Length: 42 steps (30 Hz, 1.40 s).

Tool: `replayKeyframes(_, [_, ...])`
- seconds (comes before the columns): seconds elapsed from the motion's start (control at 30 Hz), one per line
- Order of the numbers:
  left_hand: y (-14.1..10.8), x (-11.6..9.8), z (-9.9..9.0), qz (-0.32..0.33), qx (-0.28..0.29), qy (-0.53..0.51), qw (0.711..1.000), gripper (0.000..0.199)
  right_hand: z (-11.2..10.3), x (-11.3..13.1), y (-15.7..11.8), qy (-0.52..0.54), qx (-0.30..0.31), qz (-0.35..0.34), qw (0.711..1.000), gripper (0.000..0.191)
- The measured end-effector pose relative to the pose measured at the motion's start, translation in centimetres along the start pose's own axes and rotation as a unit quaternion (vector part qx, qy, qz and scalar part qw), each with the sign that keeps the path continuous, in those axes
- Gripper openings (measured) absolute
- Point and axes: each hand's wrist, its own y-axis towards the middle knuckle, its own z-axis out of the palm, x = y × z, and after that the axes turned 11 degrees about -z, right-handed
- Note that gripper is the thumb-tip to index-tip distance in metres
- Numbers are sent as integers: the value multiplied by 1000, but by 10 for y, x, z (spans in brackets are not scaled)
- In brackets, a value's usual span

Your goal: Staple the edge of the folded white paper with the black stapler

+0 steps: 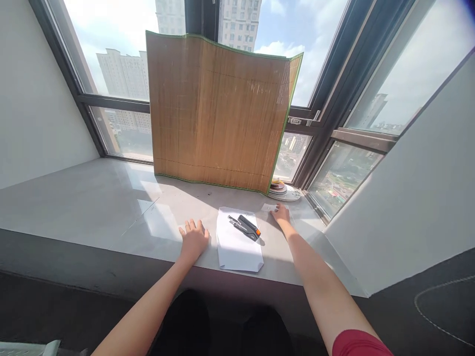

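My left hand (194,241) lies on the pale window sill with its fingers spread, holding nothing. To its right is a small stack of white paper (237,257) with one front corner bent. A black stapler (245,227) with an orange end rests on the paper, its arms spread apart. My right hand (281,213) reaches past the paper to the back right. Its fingers are bent in over the edge of a small white slip (267,207), and the fingertips are partly hidden.
A bamboo mat (218,113) with green edging stands against the window, its lower edge on the sill (74,198). Stacked plates or dishes (284,192) sit by its right corner. A window handle (304,120) is above them. The sill's front edge runs below my wrists.
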Motion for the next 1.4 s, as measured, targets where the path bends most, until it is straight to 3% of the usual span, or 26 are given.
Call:
replayKeyframes(0.1, [0, 0, 2, 0, -2, -5, 1000, 59, -17, -15, -25, -30, 62, -7, 998, 7])
replayKeyframes(0.2, [1, 1, 4, 4, -1, -3, 1000, 59, -22, -26, -68, -52, 91, -34, 994, 19])
replayKeyframes(0.3, [0, 1, 4, 6, 3, 1, 1000, 58, -17, -26, -101, -113, 60, -94, 987, 33])
replayKeyframes(0.4, [-3, 1, 3, 5, 0, -4, 1000, 56, -14, -22, -110, -160, 54, -110, 980, 35])
replayKeyframes(0.6, [3, -2, -1, -14, 4, -17, 1000, 48, -16, -21, -105, -153, 60, -111, 980, 36])
replayKeyframes(0.7, [31, -10, -4, -26, 15, -52, 998, 41, -15, -23, -104, -147, 62, -112, 981, 36])
replayKeyframes(0.8, [75, -25, -5, 19, 28, -85, 996, 38, -14, -23, -103, -138, 64, -110, 982, 36])
replayKeyframes(0.9, [121, -40, 2, 59, 25, -92, 994, 39, -14, -22, -102, -130, 71, -101, 984, 36])
replayKeyframes(1.03, [166, -53, 16, 52, 15, -79, 995, 45, -12, -24, -99, -127, 74, -97, 984, 36])
replayKeyframes(1.23, [192, -63, 34, 78, 21, -88, 993, 58, -9, -31, -97, -116, 78, -102, 985, 38])
replayKeyframes(1.4, [198, -63, 43, 92, 10, -108, 990, 48, -7, -34, -97, -113, 73, -111, 985, 37])
